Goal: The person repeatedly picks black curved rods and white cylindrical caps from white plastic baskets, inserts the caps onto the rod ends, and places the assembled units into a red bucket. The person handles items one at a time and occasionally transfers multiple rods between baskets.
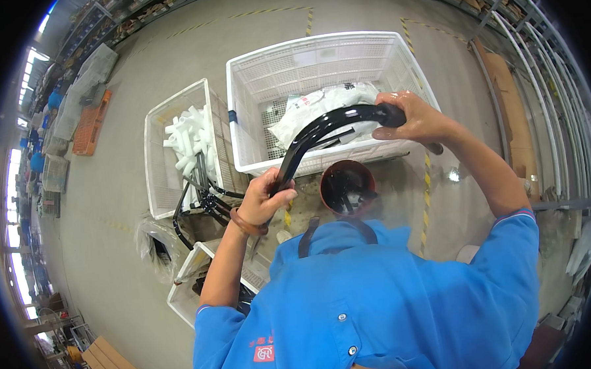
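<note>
Left hand point(264, 198) and right hand point(416, 118) make two, both closed on one glossy black tube point(332, 121), the left wrapped round its lower stretch with the thumb laid along it, the right clasping the upper bend between fingers and thumb. From my remote seat I see the tube arching between them, across the near side of the large white basket point(264, 80) as I view it. I count three white baskets: that one, a narrower basket point(147, 151) to its left, and a third basket point(182, 305) by the left forearm, partly hidden. Inside the large one lies a white bag point(325, 103); the narrower one carries white tubes point(189, 139) and black bent tubes point(212, 204) — too tangled for me to number. One reddish-brown bucket point(372, 176) stands between the large basket and the person, with dark pieces in it (I cannot tell how many). As for pose, the left forearm rises from below, a brown band point(248, 225) at the wrist; the right arm reaches out from the right — elbow bent, forearm slanting inward — with its hand higher in my view than the left.
</note>
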`<state>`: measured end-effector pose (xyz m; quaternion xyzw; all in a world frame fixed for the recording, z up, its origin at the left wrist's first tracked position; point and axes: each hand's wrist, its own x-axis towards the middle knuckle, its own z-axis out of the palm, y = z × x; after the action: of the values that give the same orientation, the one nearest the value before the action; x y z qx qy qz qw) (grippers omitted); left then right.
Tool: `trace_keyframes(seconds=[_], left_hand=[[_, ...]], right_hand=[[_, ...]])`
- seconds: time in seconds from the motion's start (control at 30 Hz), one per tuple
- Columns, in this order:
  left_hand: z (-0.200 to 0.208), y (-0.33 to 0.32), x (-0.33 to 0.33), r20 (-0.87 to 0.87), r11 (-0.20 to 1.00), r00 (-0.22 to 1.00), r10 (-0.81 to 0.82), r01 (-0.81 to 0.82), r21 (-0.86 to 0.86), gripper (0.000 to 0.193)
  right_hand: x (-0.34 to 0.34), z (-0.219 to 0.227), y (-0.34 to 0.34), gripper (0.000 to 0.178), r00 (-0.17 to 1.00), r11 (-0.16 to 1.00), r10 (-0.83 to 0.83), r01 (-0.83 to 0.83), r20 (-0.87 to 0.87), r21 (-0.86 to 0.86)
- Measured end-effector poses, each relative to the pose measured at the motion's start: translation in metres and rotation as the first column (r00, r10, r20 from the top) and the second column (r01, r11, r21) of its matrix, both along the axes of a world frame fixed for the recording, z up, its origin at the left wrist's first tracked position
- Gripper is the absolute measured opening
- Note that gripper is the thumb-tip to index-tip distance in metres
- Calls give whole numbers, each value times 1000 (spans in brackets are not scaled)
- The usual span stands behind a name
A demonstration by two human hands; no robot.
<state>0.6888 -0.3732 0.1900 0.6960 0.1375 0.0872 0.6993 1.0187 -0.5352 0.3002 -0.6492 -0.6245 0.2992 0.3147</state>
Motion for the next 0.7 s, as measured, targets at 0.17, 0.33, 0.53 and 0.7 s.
trace_keyframes(seconds=[0.17, 0.33, 0.53, 0.7], left_hand=[[13, -60, -11, -3, 923, 997, -79, 72, -377, 29], [19, -95, -11, -193, 965, 969, 152, -188, -185, 21], [13, -107, -1, -139, 987, 980, 142, -129, 101, 18], [-15, -101, 9, -226, 978, 973, 43, -87, -191, 16]], right_hand=[[21, 2, -17, 31, 982, 947, -91, 33, -166, -321], [10, 2, -4, 26, 953, 999, -44, 42, 301, 13], [-61, 13, 36, 13, 575, 821, 322, -566, 752, 81], [-151, -42, 47, 11, 124, 506, 720, -767, 683, -395]])
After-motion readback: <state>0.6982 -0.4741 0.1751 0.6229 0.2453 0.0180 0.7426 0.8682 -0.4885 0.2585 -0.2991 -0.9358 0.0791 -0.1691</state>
